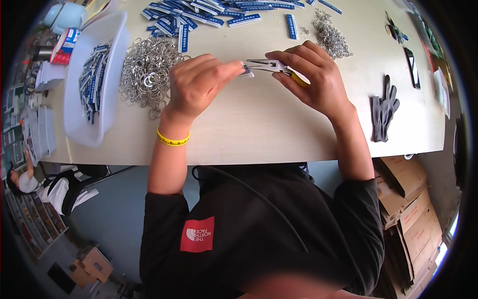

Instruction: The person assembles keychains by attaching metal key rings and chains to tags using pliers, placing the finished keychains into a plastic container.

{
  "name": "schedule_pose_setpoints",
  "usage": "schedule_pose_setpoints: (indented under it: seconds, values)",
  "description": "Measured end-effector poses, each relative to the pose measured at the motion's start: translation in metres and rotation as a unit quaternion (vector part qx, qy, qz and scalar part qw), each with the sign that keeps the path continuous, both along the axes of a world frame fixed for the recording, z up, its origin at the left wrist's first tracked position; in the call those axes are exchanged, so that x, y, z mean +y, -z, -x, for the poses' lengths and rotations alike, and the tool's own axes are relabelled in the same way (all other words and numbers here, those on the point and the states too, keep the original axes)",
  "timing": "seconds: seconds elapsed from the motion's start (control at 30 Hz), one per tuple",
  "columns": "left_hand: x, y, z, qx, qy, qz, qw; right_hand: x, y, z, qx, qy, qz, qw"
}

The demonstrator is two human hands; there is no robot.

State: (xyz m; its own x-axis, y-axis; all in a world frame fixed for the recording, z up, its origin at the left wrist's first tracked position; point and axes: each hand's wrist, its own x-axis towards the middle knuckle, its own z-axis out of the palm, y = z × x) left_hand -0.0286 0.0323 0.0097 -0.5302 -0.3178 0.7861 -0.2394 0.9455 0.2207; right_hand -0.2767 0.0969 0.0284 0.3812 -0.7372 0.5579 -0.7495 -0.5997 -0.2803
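My right hand is closed around the yellow handles of needle-nose pliers, whose jaws stand slightly apart and point left. At the jaw tips, my left hand pinches a small blue-and-white tag, mostly hidden by the fingers and the pliers. Whether a ring sits at the fingertips is too small to tell. Beside my left hand lies a heap of metal split rings. Beyond both hands is a pile of blue-and-white tags. A small heap of fine metal links lies past my right hand.
At the left, a translucent plastic bin holds tags with metal parts. A grey glove, a black phone-like object and another hand tool lie on the right. Flattened cardboard boxes stand below the table. Another person is at far left.
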Motion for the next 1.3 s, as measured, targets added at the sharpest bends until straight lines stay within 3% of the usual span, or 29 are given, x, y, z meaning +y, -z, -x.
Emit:
schedule_pose_setpoints:
  seconds: [0.27, 0.47, 0.77, 1.3]
  values:
    - [0.002, 0.003, 0.004, 0.025, 0.007, -0.049, 0.998, 0.002, 0.001, 0.002, -0.001, 0.005, -0.011, 1.0]
    - [0.016, 0.006, 0.011, 0.026, -0.067, -0.148, 0.986, 0.005, 0.001, -0.004, 0.018, 0.042, 0.022, 0.999]
    - [0.017, 0.016, 0.014, 0.104, -0.074, -0.116, 0.985, 0.011, 0.001, -0.02, 0.005, 0.067, 0.025, 0.997]
    - [0.02, 0.021, 0.016, 0.111, -0.05, -0.112, 0.986, 0.013, 0.002, -0.021, -0.008, 0.052, 0.022, 0.998]
